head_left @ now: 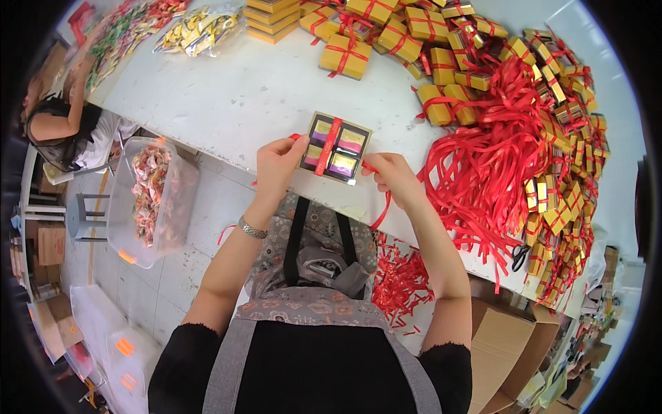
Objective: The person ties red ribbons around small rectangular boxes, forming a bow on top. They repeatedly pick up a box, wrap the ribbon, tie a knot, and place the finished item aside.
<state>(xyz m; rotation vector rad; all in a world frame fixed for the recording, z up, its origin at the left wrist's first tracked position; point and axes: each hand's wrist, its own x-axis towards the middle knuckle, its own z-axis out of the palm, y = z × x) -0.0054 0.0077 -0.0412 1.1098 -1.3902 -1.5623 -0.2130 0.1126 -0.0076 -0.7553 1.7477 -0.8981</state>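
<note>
A small gift box [354,138] with a clear lid lies near the table's front edge, several gold and purple wrapped pieces showing inside. One strip of red ribbon [328,147] crosses its top. At the box's left side, my left hand [279,164] pinches a bit of red ribbon between thumb and fingers. My right hand [395,178], at the box's right side, grips another part of red ribbon, and a loose tail [382,211] hangs below it past the table edge. How the ribbon runs under the box is hidden.
Red ribbons [470,176] lie heaped on the right, before many tied gold boxes [344,56]. Black-handled scissors [520,256] rest by the ribbons. Bagged yellow packets [199,32] lie far left. A seated person [62,121] works there, near a plastic bin [178,207]. Ribbon scraps [401,284] lie below the table.
</note>
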